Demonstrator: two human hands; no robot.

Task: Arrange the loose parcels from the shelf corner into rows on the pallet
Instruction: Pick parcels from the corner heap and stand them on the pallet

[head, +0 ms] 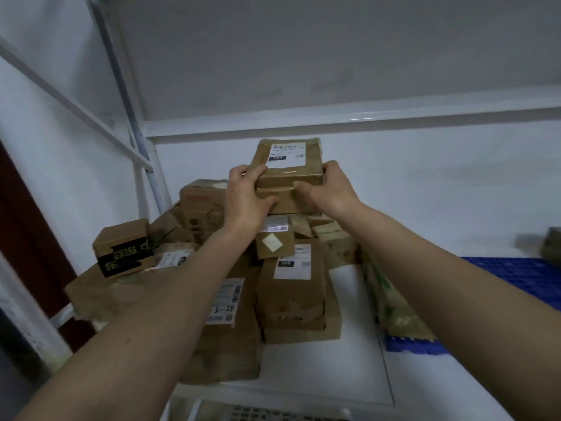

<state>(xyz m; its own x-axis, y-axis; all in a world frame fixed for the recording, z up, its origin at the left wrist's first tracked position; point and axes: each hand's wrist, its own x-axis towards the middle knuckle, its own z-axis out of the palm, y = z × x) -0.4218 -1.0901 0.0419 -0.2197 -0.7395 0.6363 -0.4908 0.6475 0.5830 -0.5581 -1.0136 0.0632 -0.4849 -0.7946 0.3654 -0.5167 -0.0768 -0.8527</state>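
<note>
Both my hands hold two stacked brown parcels above the heap in the shelf corner. The top parcel [288, 161] is flat, taped, with a white label; a second brown parcel [287, 200] lies right under it. My left hand [247, 197] grips their left side and my right hand [329, 188] grips the right side. Below them lies a pile of loose brown parcels [291, 287] on the white shelf board [352, 360]. The blue pallet [516, 275] shows at the right, partly hidden by my right forearm.
A small box with black tape [123, 252] sits at the pile's left. A long green-printed carton [391, 305] lies between pile and pallet. White shelf uprights [145, 165] stand at the left, a shelf board hangs overhead, and one parcel [551, 243] rests at the far right.
</note>
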